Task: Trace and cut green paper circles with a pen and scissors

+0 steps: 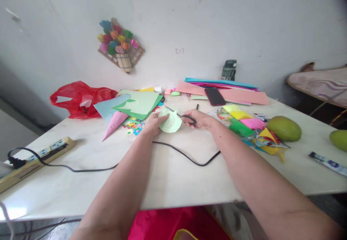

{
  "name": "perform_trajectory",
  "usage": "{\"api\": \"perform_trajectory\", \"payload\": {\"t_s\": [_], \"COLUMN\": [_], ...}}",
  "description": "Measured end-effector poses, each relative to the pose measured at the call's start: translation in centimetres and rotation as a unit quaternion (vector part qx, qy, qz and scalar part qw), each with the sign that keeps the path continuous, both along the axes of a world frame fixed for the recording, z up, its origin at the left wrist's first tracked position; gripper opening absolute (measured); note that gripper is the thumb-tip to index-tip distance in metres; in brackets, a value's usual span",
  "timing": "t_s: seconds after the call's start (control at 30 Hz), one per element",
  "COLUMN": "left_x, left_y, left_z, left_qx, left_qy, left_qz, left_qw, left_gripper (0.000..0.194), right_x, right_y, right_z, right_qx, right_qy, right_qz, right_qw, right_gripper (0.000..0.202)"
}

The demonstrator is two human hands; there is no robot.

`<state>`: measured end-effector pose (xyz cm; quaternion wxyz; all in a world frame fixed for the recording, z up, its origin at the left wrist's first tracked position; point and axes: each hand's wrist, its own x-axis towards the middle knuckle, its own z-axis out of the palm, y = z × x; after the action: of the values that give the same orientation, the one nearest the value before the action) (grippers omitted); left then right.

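Observation:
My left hand pinches the left edge of a pale green paper disc, thumb on top. A drawn circle shows on the disc, and its edge is cut unevenly. Scissors with dark handles are in my right hand, fingers through the loops. Their blades lie at the disc's upper right edge and point up and left. How far apart the blades are I cannot tell. Left of my left hand are small coloured paper scraps and a pink paper cone.
Green paper sheets and a red plastic bag lie at the back left. A black cord runs across the table from a power strip. A phone, coloured clay packs and a green mango are to the right.

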<state>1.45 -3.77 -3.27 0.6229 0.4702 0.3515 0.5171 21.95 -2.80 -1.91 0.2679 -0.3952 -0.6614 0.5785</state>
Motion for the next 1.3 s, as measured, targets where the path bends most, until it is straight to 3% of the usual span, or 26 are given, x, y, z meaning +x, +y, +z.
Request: {"api": "perform_trajectory", "payload": {"t_s": [0.3, 0.6, 0.73, 1.03, 1.3], "left_x": [-0.2, 0.1, 0.1, -0.4, -0.8], "left_y": [0.2, -0.1, -0.4, -0.7, -0.7], "left_z": [-0.3, -0.1, 0.2, 0.6, 0.5], "left_qx": [0.031, 0.011, 0.002, -0.001, 0.002], "left_qy": [0.061, 0.096, 0.088, 0.048, 0.047], "left_qz": [0.005, -0.003, -0.01, -0.005, -0.026], "left_qw": [0.998, 0.995, 0.996, 0.999, 0.999], "left_gripper": [0.032, 0.036, 0.035, 0.029, 0.03], "right_x": [-0.2, -1.6, -1.5, 0.5, 0.5], "right_y": [-0.5, -0.4, -0.8, -0.8, -1.6], "right_z": [0.6, 0.4, 0.8, 1.2, 2.1], "right_qx": [0.061, 0.087, 0.065, 0.03, 0.026], "right_qy": [0.036, 0.067, 0.071, -0.03, -0.055], "right_qz": [-0.104, -0.13, -0.099, 0.067, 0.099], "right_qw": [0.992, 0.985, 0.99, 0.997, 0.993], "right_gripper": [0.029, 0.035, 0.034, 0.03, 0.021]}}
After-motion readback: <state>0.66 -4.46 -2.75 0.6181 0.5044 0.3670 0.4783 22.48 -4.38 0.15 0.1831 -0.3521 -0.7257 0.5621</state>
